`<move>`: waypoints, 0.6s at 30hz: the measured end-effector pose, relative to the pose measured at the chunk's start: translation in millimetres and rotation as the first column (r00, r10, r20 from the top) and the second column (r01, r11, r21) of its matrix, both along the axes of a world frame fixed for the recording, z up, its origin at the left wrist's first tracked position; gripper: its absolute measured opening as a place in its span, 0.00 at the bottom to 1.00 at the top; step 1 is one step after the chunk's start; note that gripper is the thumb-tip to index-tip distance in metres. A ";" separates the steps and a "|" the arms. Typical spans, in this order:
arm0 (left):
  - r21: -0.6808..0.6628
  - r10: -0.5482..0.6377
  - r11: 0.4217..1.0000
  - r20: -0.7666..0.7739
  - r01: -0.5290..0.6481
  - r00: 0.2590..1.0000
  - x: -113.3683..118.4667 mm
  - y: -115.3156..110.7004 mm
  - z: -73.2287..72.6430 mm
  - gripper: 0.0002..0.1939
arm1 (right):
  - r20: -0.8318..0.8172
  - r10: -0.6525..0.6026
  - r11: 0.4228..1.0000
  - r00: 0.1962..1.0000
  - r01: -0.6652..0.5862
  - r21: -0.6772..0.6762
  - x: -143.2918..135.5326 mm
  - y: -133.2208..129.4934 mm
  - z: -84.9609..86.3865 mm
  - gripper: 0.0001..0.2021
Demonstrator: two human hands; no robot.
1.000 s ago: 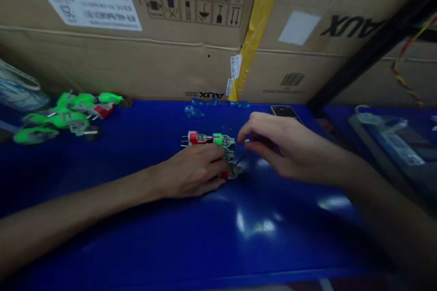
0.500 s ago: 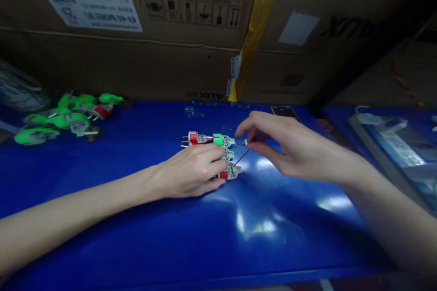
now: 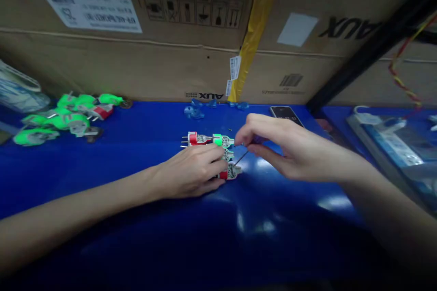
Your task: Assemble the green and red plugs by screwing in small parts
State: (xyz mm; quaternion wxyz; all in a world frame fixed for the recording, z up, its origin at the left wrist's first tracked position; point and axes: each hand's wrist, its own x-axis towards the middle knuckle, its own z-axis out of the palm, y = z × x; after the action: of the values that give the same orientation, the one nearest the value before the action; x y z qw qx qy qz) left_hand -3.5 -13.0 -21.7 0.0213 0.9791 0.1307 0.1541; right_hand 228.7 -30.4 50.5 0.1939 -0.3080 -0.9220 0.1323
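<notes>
My left hand [image 3: 191, 172] lies over a small group of open plugs, its thumb and fingers closed around a red and grey plug [image 3: 232, 171] nearest me. In my right hand [image 3: 276, 145] is a thin screwdriver [image 3: 241, 158]; the fingers hide its handle. Its shaft slants down to the left, with the tip at the open inside of that red plug. Beyond it sit a green plug [image 3: 223, 140] and another red plug [image 3: 193, 138] with metal pins pointing left. Part of one more green plug [image 3: 228, 154] shows beside my left fingertips.
Green plugs [image 3: 70, 118] are heaped at the left. Clear blue pieces [image 3: 194, 112] lie against the cardboard box [image 3: 153, 68]. A phone [image 3: 286, 113] rests behind my right hand, and a small screw [image 3: 230, 130] lies beyond the plugs. A plastic-covered case [image 3: 403, 145] stands at the right.
My right fingers have shifted slightly left and now cover the small screws seen beside them earlier. The screwdriver tip stays at the red plug, and my left hand stays in place.
</notes>
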 end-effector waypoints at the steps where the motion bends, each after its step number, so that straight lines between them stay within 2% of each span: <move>1: 0.002 0.003 1.000 -0.003 -0.003 1.000 0.0 0.0 -0.2 0.09 | 0.016 -0.024 1.000 1.000 0.024 0.007 -0.7 -0.6 -0.3 0.06; 4: 0.018 0.018 1.000 -0.007 -0.018 1.000 0.2 -0.3 -0.2 0.10 | 0.092 -0.220 0.974 0.971 0.214 0.073 -2.3 -1.9 -2.7 0.05; 6: 0.028 0.020 0.999 0.000 -0.020 1.000 0.5 -0.4 0.1 0.10 | 0.110 -0.263 0.963 0.958 0.255 0.089 -1.9 -1.6 -3.6 0.05; 11: 0.030 0.001 1.000 0.018 -0.001 1.000 0.7 0.1 1.2 0.09 | 0.032 -0.031 0.999 0.999 0.031 0.027 2.3 0.1 0.8 0.06; 13: 0.027 0.000 1.000 0.017 0.000 1.000 0.5 0.4 1.0 0.09 | 0.029 0.009 1.000 1.000 -0.009 0.001 2.4 0.0 2.1 0.07; 15: 0.023 0.000 1.000 0.012 -0.001 1.000 0.3 0.7 0.5 0.09 | 0.057 -0.059 0.998 0.997 0.058 0.015 1.5 -0.3 1.2 0.06; 18: 0.033 -0.002 0.999 0.014 0.001 1.000 0.2 0.8 -0.1 0.09 | 0.125 -0.265 0.963 0.956 0.255 0.089 0.3 -0.1 -2.4 0.08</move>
State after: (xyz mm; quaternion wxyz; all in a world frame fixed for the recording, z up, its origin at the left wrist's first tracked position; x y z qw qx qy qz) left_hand -3.2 -12.3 -21.8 0.0062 0.9783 0.1274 0.1632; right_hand 229.0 -30.5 48.1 0.1573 -0.4277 -0.8887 0.0513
